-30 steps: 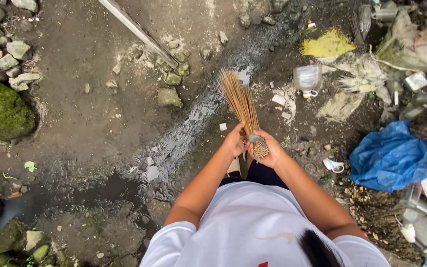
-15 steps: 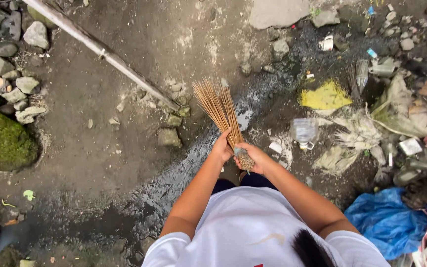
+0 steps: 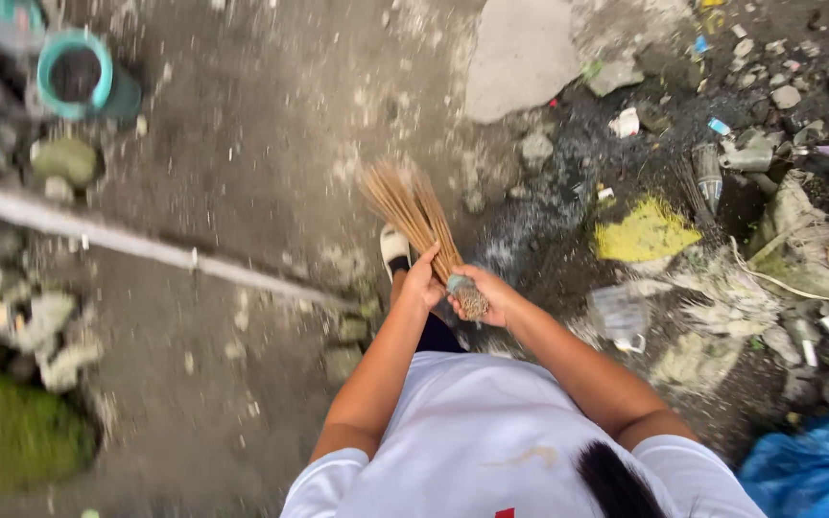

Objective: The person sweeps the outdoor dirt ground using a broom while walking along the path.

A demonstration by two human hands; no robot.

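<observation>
A teal-rimmed pot point(image 3: 76, 80) stood at the far left, with a long grey pipe point(image 3: 136, 242) crossing the dirt ground point(image 3: 251, 125) below it. At centre, the left hand point(image 3: 421, 284) was wrapped around the stick broom point(image 3: 413, 213), whose bristles fanned away toward the far side. The right hand point(image 3: 487, 296) touched it, cupped closed about the broom's bound butt end. Right of them lay a yellow scrap point(image 3: 647, 233) among litter, and a blue plastic bag point(image 3: 813, 472) sat at the near right.

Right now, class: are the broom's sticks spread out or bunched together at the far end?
Spread. The broom fans out towards the ground, while both hands, left and right, grip its bound end, where the sticks sit tightly bunched.
</observation>
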